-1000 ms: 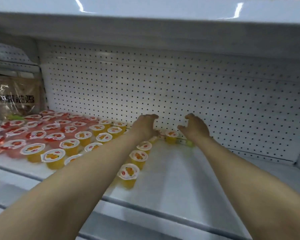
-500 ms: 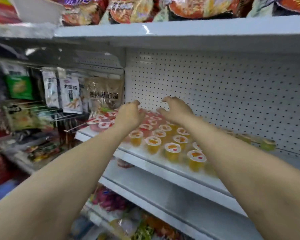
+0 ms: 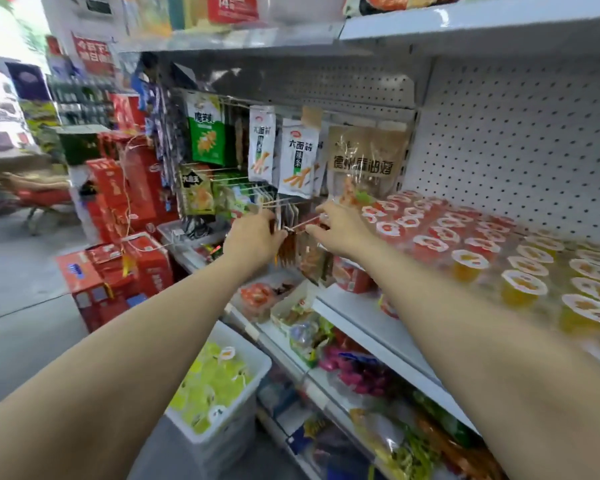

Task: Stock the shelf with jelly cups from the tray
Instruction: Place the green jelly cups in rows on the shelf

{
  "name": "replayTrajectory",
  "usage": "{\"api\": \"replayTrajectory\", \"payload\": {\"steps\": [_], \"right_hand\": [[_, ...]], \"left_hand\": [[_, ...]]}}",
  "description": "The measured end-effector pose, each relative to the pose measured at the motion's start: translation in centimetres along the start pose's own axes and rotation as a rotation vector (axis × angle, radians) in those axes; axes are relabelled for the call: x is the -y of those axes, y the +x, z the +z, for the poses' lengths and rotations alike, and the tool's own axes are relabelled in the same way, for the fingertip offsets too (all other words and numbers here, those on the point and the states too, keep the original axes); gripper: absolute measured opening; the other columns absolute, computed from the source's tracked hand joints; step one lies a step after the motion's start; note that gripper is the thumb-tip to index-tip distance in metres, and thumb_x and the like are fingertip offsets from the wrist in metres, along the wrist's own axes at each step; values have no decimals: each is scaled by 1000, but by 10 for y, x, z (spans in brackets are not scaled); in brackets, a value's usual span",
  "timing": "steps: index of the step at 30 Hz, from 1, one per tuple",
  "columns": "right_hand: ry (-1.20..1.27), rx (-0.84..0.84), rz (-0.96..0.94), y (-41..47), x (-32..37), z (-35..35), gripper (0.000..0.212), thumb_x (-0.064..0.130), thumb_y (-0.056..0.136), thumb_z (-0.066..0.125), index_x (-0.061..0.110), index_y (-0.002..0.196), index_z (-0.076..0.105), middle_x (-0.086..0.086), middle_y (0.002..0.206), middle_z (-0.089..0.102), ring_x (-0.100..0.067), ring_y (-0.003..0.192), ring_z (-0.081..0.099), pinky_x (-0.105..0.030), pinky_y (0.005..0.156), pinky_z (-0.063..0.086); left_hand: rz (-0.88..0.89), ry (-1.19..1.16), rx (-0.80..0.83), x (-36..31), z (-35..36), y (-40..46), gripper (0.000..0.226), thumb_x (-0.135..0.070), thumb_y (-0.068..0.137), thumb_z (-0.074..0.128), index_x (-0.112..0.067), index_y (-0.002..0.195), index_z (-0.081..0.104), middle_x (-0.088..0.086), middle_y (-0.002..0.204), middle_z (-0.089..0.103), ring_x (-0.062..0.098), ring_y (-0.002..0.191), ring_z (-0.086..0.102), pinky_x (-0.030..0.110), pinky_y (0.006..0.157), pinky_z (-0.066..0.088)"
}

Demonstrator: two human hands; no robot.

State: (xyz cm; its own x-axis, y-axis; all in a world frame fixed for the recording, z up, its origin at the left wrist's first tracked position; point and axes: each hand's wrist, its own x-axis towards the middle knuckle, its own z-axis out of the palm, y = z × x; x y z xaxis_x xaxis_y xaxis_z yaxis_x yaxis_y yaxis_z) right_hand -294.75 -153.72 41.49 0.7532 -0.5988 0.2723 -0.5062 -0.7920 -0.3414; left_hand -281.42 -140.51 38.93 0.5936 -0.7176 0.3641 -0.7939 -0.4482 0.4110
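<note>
Both arms are stretched out in front of the shelving, and neither hand has a jelly cup in it. The left hand [image 3: 253, 237] hangs in the air in front of the hanging snack packets [image 3: 288, 237], fingers loosely curled and empty, though whether the fingertips brush those packets is too blurred to tell. The right hand [image 3: 340, 232] is just beside it, fingers loosely bent too, nothing in its grasp, hovering at the left end of the white shelf [image 3: 347, 303]. On that shelf, rows of red jelly cups [image 3: 430, 242] sit nearest the pegboard back panel [image 3: 520, 150], and orange jelly cups [image 3: 523, 289] fill the rows toward the right and front edge, all upright with their foil lids up. Down low, on the floor, stands the white tray [image 3: 257, 367], a deep plastic bin, holding yellow-green jelly cups [image 3: 212, 386] heaped inside; it sits under the left forearm, well apart from both hands. Above the hands, a green snack bag [image 3: 207, 133], two white snack bags [image 3: 298, 157] and a clear brown-labelled bag [image 3: 364, 161] hang from pegs. Stacked red cartons [image 3: 118, 244] stand on the floor off to the left, and the lower shelf [image 3: 378, 382] holds mixed coloured packets.
</note>
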Motion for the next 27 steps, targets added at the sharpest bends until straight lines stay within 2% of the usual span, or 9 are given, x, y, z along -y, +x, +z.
{"api": "replayTrajectory", "payload": {"steps": [3,6,7,10,13,15,18,22,27], "right_hand": [[-50,86,-65,20,23,44,57,53,96,54,20,141,47,-6,137,54,-28,121,55,-38,85,49],[-61,174,-110,45,39,92,52,54,96,53,20,136,49,-4,126,55,-26,107,58,-36,73,48],[-58,198,-116,54,44,109,53,55,96,52,20,136,49,-3,126,55,-25,106,57,-37,73,49],[-34,277,-133,87,54,163,57,54,97,53,18,141,46,-5,136,52,-27,119,54,-39,88,52],[25,361,-152,123,63,222,52,44,98,56,11,138,50,-11,132,54,-30,119,54,-33,84,45],[62,402,-149,148,65,265,50,44,95,59,13,133,54,-12,130,57,-32,117,56,-37,89,49],[87,529,-146,177,63,328,53,41,94,62,9,136,53,-13,134,58,-33,120,56,-37,92,45],[73,708,-99,199,50,410,47,41,93,63,8,126,58,-15,130,60,-34,117,57,-40,94,48],[40,941,-24,198,24,510,57,47,94,60,15,141,51,-12,142,54,-32,126,53,-37,96,45]], "left_hand": [[-75,15,23,53,8,1,48,-46,92,57,-13,127,56,15,117,64,35,107,59,42,84,51],[-155,10,58,99,23,3,50,-43,94,57,-12,133,54,15,125,62,34,112,58,41,86,50],[-189,19,73,114,28,5,51,-42,94,56,-12,135,52,15,126,61,34,112,58,42,86,49],[-280,32,95,163,48,14,50,-42,94,56,-15,136,52,13,124,61,36,112,56,43,86,48],[-381,33,123,214,73,28,49,-43,93,56,-16,133,53,13,121,62,35,110,57,40,82,46],[-449,36,146,247,91,40,49,-43,93,57,-13,132,53,15,123,60,37,112,56,40,84,45],[-548,27,188,292,123,53,50,-40,95,59,-10,135,53,19,126,62,37,115,57,39,88,44],[-723,-36,238,349,172,51,51,-40,94,60,-12,137,52,14,134,59,33,124,53,38,96,41],[-911,-102,317,409,242,22,51,-41,93,61,-13,136,54,11,134,60,30,126,52,37,98,40]]}}
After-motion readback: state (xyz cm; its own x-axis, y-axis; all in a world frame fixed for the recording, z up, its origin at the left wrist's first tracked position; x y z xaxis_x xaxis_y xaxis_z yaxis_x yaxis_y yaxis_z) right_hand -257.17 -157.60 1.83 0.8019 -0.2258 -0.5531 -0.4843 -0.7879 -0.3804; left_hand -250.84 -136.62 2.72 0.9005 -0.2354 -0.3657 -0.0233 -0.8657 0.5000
